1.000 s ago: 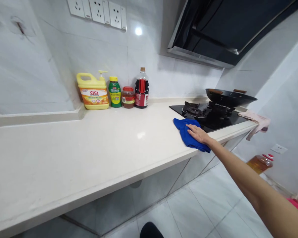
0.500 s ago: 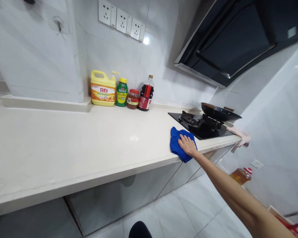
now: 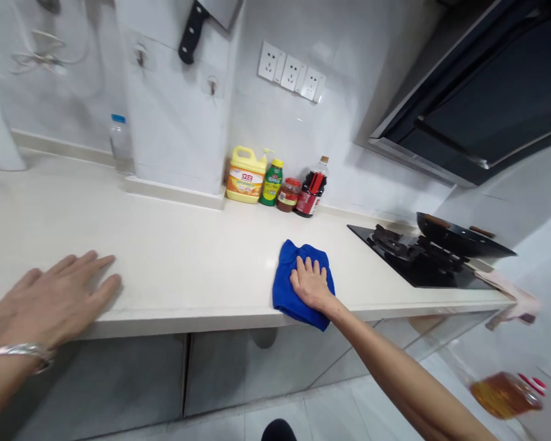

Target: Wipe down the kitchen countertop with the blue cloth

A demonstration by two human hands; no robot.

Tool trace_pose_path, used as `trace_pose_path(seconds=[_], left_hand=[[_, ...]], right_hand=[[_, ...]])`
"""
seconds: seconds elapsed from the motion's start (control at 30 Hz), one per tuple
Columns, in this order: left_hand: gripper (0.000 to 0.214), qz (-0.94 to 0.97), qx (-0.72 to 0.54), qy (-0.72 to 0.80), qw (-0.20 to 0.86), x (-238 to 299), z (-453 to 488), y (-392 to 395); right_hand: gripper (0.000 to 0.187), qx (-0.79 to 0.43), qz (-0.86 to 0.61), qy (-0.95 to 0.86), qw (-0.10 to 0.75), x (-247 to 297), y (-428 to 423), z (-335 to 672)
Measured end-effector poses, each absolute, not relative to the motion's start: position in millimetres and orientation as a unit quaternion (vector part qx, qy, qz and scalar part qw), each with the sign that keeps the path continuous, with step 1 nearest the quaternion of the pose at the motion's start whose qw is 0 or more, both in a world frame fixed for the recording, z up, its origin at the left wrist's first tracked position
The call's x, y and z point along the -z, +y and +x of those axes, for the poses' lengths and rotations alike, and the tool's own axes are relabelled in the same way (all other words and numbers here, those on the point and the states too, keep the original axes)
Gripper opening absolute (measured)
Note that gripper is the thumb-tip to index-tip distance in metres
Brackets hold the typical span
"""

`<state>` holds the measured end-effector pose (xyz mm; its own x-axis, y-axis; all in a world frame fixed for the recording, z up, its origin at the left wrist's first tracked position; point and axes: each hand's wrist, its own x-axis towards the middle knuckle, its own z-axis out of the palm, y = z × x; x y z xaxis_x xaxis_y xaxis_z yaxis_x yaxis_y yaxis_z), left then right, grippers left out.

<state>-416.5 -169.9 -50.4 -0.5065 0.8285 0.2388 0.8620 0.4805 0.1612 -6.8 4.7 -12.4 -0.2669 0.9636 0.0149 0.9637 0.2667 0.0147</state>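
My right hand (image 3: 310, 283) lies flat on a blue cloth (image 3: 285, 291), fingers spread and pressing it against the pale countertop (image 3: 179, 257). Part of the cloth hangs over the counter's front edge. At the left, my left hand (image 3: 57, 300) is open and empty above or on the counter near its front edge; contact cannot be made out. A bracelet circles that wrist. Behind the cloth, against the wall, stand a yellow detergent jug (image 3: 245, 177), a green bottle with a yellow cap (image 3: 272, 184), a red-lidded jar (image 3: 288, 196) and a dark sauce bottle (image 3: 311, 191).
A black gas hob (image 3: 413, 257) with a wok (image 3: 461, 237) is set at the right, beneath a range hood (image 3: 482, 92). A pink cloth (image 3: 509, 294) drapes over the counter's end. A cleaver (image 3: 193, 32) hangs on the wall pillar. An oil bottle (image 3: 505, 395) is low at right.
My right hand has slid the blue cloth leftward along the counter, away from the hob. My left hand has come into view, and the camera has turned left.
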Motion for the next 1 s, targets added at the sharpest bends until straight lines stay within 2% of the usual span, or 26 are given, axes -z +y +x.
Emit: trace_pose_path(seconds=[0.13,0.5,1.0], left_hand=[[0.067,-0.456,0.07,-0.884,0.072,30.3,-387.9,-175.7],[0.056,-0.477,0.154,-0.861,0.092,38.0,-392.4,-182.4],[0.053,-0.453,0.207,-0.864,0.073,26.2,-373.8,-189.8]], right_hand=[[0.065,-0.012,-0.543,-0.84,0.004,7.9,-12.3,-72.1],[0.068,-0.077,-0.364,-0.928,0.024,4.3,-21.8,-237.4],[0.064,-0.047,-0.473,-0.878,0.057,7.8,31.4,-346.8]])
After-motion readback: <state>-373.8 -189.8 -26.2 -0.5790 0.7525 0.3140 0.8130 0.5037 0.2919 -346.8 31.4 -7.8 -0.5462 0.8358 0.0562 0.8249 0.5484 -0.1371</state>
